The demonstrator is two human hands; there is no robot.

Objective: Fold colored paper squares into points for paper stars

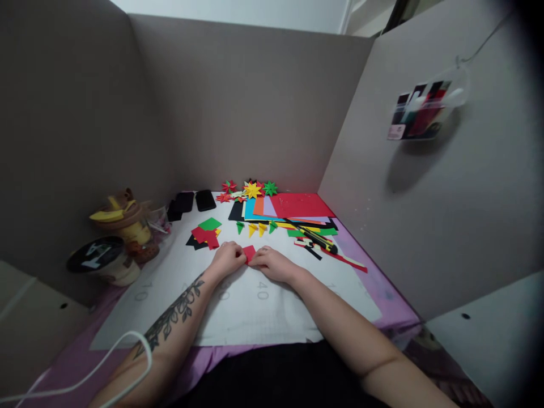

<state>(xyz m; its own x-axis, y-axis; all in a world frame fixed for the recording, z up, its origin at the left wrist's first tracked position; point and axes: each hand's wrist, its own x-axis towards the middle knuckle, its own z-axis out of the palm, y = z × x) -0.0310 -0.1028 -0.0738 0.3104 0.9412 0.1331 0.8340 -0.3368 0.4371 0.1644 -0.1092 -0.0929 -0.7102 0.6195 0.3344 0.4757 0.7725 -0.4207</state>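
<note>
A small red paper square (249,253) lies on the white mat between my two hands. My left hand (228,259) is closed at its left edge, fingers curled against the paper. From the other side my right hand (272,263) pinches its lower right edge. Just beyond stand small folded paper pieces, green ones (240,227) and yellow ones (252,229), in a row. To the left of them sits a loose pile of paper squares, with red (203,234), green (210,224) and black ones showing.
Finished paper stars (252,190) lie at the back. Coloured sheets (301,205), a yellow-black cutter (318,240) and paper strips (346,259) are at right. A black phone (206,200) lies back left; pots (127,226) line the left. A white cable (147,354) crosses my left forearm.
</note>
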